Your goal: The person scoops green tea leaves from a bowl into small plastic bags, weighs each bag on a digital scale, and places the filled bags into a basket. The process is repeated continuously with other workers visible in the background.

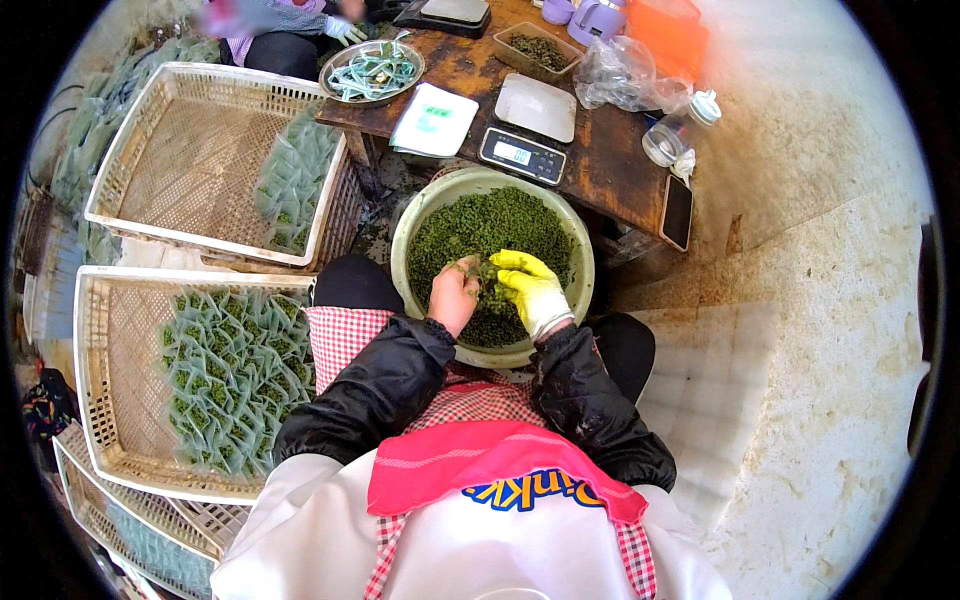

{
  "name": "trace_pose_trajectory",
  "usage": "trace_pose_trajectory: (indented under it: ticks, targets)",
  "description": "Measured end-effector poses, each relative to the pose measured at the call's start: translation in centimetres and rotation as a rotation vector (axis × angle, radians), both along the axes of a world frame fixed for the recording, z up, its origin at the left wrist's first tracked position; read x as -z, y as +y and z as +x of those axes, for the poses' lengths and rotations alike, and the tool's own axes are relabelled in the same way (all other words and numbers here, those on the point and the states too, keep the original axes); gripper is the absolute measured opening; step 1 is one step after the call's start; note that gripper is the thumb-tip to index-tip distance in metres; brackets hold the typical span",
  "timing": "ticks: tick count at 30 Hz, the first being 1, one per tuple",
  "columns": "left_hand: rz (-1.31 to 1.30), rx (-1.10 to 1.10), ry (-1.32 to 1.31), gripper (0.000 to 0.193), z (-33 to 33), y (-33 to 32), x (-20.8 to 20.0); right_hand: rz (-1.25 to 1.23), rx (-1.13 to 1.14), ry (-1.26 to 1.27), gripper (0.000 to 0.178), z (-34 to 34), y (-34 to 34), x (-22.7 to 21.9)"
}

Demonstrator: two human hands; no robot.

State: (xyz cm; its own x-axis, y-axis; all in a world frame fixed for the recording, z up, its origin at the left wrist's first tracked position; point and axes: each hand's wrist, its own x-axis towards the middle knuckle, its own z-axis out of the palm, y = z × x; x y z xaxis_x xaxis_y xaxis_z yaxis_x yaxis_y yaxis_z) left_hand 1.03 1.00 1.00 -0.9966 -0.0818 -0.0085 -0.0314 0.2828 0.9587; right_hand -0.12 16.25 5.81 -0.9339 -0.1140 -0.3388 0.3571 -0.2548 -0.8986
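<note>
Both my hands meet over a wide pale basin (408, 222) heaped with small green peppercorns (490, 225). My bare left hand (455, 296) is closed, its fingertips pressed together toward the middle; what they pinch is hidden. My right hand (530, 288), in a yellow glove with a white cuff, curls its fingers round a light green clump of peppercorns (492, 290) between the two hands. Whether a clear bag surrounds that clump, I cannot tell. The basin sits between my knees, just below the table edge.
At left, a crate (90, 370) holds rows of filled clear bags (235, 375); another crate (180, 78) stands beyond. On the wooden table (625, 160) are a digital scale (522, 155), a metal bowl (372, 72), a jar (668, 140) and a phone (677, 212). A gloved co-worker's hand (345, 30) shows at top.
</note>
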Motion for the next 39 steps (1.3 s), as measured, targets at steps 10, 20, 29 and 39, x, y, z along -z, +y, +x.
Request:
trace_pose_trajectory:
  ticks: [10,20,29,39]
  targets:
    - [0.453,-0.037,-0.184,0.028,-0.4,-0.8,-2.2,0.233,0.028,0.444,0.032,0.8,0.7,-4.8]
    - [0.244,0.057,-0.007,0.024,-0.1,0.2,-1.4,1.544,-0.549,0.52,0.046,0.6,-0.8,-0.3]
    - [-0.22,-0.112,-0.021,0.014,-0.7,-2.1,1.4,1.51,-0.791,0.467,0.062,0.5,-0.2,-5.6]
    - [-0.169,-0.111,-0.01,0.02,-0.4,-2.4,1.7,1.086,-0.49,0.831,0.031,0.3,-0.6,0.0]
